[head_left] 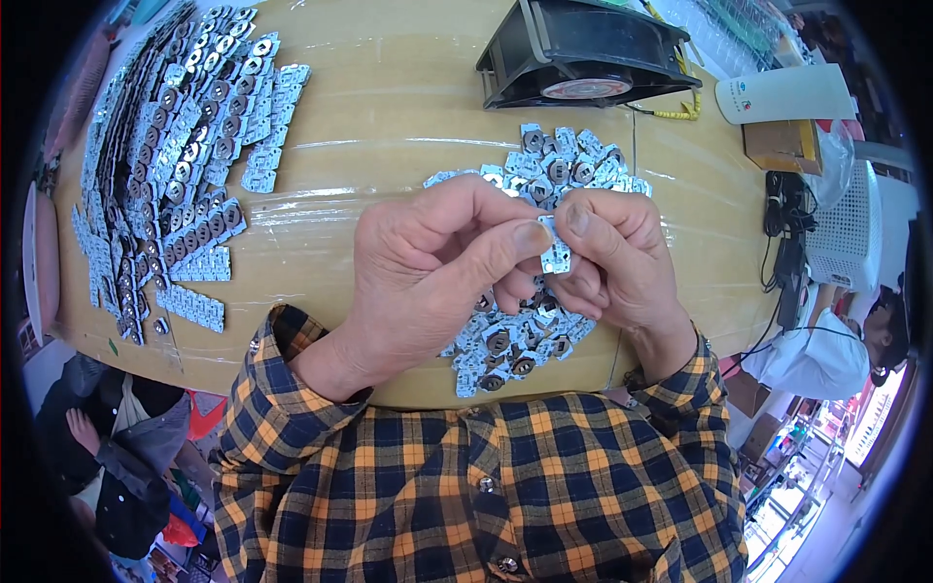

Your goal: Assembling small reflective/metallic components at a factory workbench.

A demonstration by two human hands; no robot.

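A small white circuit board [556,255] is pinched between my two hands, held up above the table near its front edge. My left hand [437,267] grips its left side between thumb and fingers. On the other side, the thumb and curled fingers of my right hand [617,253] press on it. Beneath and around my hands lies a loose pile of single circuit boards [515,345], many bearing round dark parts. My hands hide the middle of this pile.
Stacked strips of joined circuit boards [199,126] cover the table's left side. A black fan [588,58] stands at the back, with a white cup [785,94] on a cardboard box [782,146] to its right. Black cables [777,209] hang by the right edge. Other people sit at both sides.
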